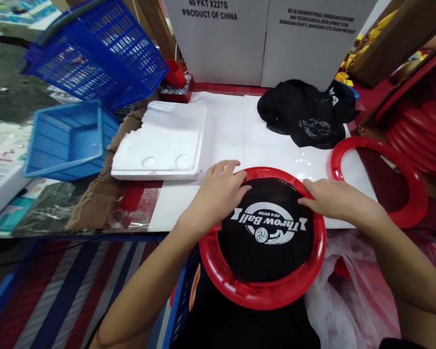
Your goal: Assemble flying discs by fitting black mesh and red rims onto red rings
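A red plastic ring with a black mesh disc across its middle rests partly on the table edge and partly over my lap. White "Throw Ball" lettering on the mesh reads upside down. My left hand grips the ring's upper left rim, thumb over the inner edge. On the upper right rim, my right hand has its thumb and fingers closed round the plastic. A second red ring, with no mesh in it, lies to the right. Behind it sits a heap of black printed mesh pieces.
White foam lies left on the white tabletop. Beyond it are a light blue bin and a tilted blue basket. A large carton stands at the back. Stacked red rings fill a box at right.
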A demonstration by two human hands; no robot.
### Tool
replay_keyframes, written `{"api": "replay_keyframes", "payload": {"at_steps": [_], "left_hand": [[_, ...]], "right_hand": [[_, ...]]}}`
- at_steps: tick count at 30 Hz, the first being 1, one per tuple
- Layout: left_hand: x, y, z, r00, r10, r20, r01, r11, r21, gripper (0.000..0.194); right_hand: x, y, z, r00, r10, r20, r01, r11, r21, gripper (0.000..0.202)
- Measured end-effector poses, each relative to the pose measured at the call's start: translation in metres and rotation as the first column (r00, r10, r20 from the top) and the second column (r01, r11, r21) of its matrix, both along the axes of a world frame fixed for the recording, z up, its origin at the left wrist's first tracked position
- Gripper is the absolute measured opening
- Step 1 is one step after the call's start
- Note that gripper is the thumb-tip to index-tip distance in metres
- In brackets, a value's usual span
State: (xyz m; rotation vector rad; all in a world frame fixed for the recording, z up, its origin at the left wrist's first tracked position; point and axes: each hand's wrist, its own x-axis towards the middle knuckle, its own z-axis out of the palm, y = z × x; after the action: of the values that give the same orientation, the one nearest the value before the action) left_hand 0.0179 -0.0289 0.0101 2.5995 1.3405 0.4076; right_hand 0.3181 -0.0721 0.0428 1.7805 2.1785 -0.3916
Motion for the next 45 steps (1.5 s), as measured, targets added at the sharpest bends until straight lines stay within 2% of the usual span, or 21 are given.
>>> {"api": "replay_keyframes", "payload": {"at_steps": [2,4,6,8,12,14,17,19,22,25,29,33,39,42,45], "left_hand": [[-0.003,-0.011,-0.006,0.999,-0.027,-0.039,0.025,0.999,-0.045,0.026],[0.000,-0.014,-0.011,0.997,-0.074,-0.032,0.071,0.994,-0.087,0.034],[0.004,-0.013,-0.013,0.993,-0.119,-0.018,0.117,0.989,-0.096,0.039],[0.009,-0.011,-0.011,0.987,-0.158,-0.008,0.156,0.984,-0.088,0.040],[0.015,-0.012,-0.007,0.980,-0.164,-0.109,0.154,0.984,-0.090,0.043],[0.017,-0.013,-0.007,0.977,-0.143,-0.157,0.128,0.986,-0.105,0.049],[0.015,-0.010,-0.008,0.980,-0.138,-0.147,0.117,0.983,-0.141,0.051],[0.008,-0.005,-0.008,0.986,-0.150,-0.068,0.134,0.971,-0.197,0.041],[-0.009,0.004,-0.010,0.974,-0.150,0.167,0.194,0.938,-0.288,0.021],[-0.024,0.011,-0.012,0.930,-0.073,0.361,0.199,0.924,-0.326,0.015],[-0.024,0.012,-0.017,0.888,0.098,0.449,0.100,0.912,-0.398,0.013],[-0.013,0.010,-0.021,0.888,0.153,0.433,0.031,0.921,-0.389,0.019],[-0.003,0.012,-0.021,0.929,0.201,0.310,-0.078,0.927,-0.366,0.022],[0.000,0.014,-0.021,0.924,0.245,0.292,-0.124,0.918,-0.378,0.017],[0.000,0.016,-0.020,0.912,0.263,0.316,-0.120,0.906,-0.406,0.015]], "right_hand": [[0.002,-0.012,0.008,1.000,0.014,0.010,-0.014,1.000,0.023,0.030],[-0.001,-0.012,0.007,0.992,0.081,-0.092,-0.070,0.990,0.120,0.030],[-0.007,-0.002,-0.004,0.947,0.196,-0.254,-0.142,0.966,0.215,0.027],[-0.014,0.010,-0.022,0.877,0.281,-0.389,-0.187,0.947,0.261,0.028],[-0.018,0.023,-0.057,0.803,0.343,-0.488,-0.245,0.936,0.254,0.041],[-0.017,0.025,-0.062,0.797,0.366,-0.481,-0.269,0.927,0.260,0.049],[-0.017,0.031,-0.054,0.788,0.391,-0.476,-0.311,0.920,0.240,0.046],[-0.020,0.040,-0.044,0.774,0.388,-0.501,-0.328,0.921,0.207,0.032],[-0.023,0.054,-0.033,0.741,0.327,-0.587,-0.312,0.941,0.130,0.011],[-0.023,0.063,-0.029,0.678,0.244,-0.693,-0.267,0.961,0.077,0.014],[-0.021,0.065,-0.035,0.623,0.095,-0.776,-0.128,0.992,0.018,0.020],[-0.027,0.068,-0.041,0.646,0.072,-0.760,-0.073,0.997,0.032,0.020],[-0.035,0.078,-0.036,0.762,0.148,-0.631,-0.147,0.988,0.054,0.021],[-0.034,0.078,-0.036,0.774,0.140,-0.618,-0.141,0.989,0.048,0.021],[-0.032,0.074,-0.040,0.778,0.131,-0.615,-0.106,0.991,0.077,0.022]]}}
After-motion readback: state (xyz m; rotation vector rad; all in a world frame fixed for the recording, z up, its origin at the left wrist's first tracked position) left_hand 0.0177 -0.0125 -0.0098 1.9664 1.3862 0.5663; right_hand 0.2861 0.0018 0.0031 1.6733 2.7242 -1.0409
